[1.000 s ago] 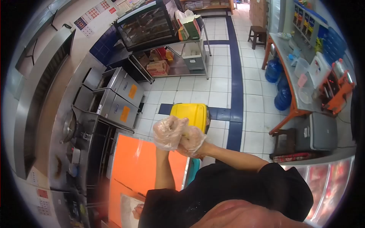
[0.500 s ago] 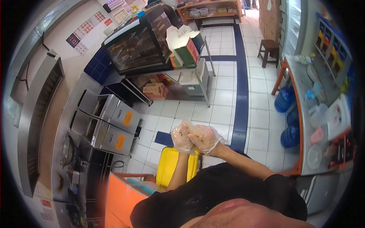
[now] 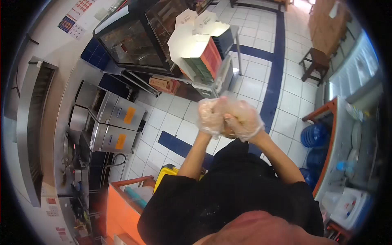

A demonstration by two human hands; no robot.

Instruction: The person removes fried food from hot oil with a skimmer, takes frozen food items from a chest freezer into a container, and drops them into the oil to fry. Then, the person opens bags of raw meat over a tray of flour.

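Observation:
My left hand (image 3: 210,117) and my right hand (image 3: 244,120) are raised close together in front of my chest, each in a clear, loose plastic glove. The fingers of both are curled inward and meet in the middle. Between the palms a small brownish patch shows low down, but I cannot make out what it is. Ahead of the hands stand tall open takeaway boxes (image 3: 200,61), orange and green with white flaps, at the edge of a metal table beside a glass display case (image 3: 136,45).
Two steel fryers (image 3: 118,126) line the left side under a hood (image 3: 30,130). An orange counter (image 3: 124,212) and a yellow bin (image 3: 165,174) are near my left elbow. Blue water bottles (image 3: 315,136) sit under the right-hand table. A wooden stool (image 3: 315,63) stands farther off.
I have moved forward, so the takeaway boxes and display case appear nearer. My hands, still together, are higher in view and slightly right. The yellow bin has slipped mostly behind my arm.

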